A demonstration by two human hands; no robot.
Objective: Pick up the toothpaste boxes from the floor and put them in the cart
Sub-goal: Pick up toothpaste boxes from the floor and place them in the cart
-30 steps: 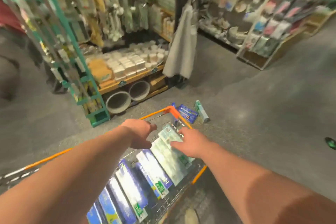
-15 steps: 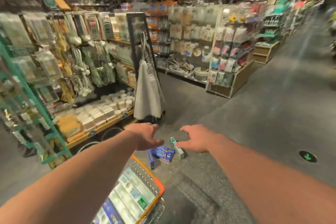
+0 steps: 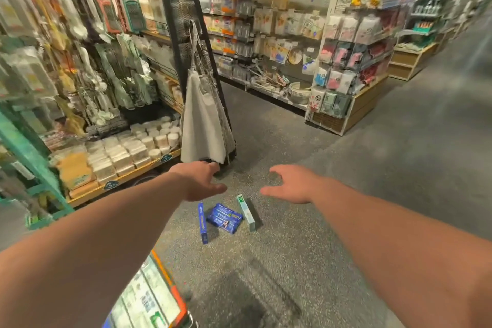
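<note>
Head view: off orange wire cart (image 3: 174,289) at 7 o'clock; now reaching, left grip (image 3: 198,181), right grip (image 3: 290,184) wide, empty, for blue cardboard toothpaste boxes (image 3: 225,218).

A pale cloth bag (image 3: 205,125) hangs from a black mesh rack (image 3: 181,13) at the centre of the frame. At the left stands a teal rack (image 3: 32,152), and beside it a low wooden shelf (image 3: 125,176) holds white tubs (image 3: 159,140). Stacked pale bowls (image 3: 299,92) sit right of centre, on a shelf beside the hanging packets (image 3: 346,42). Speckled grey floor (image 3: 292,261) fills the lower frame.
</note>
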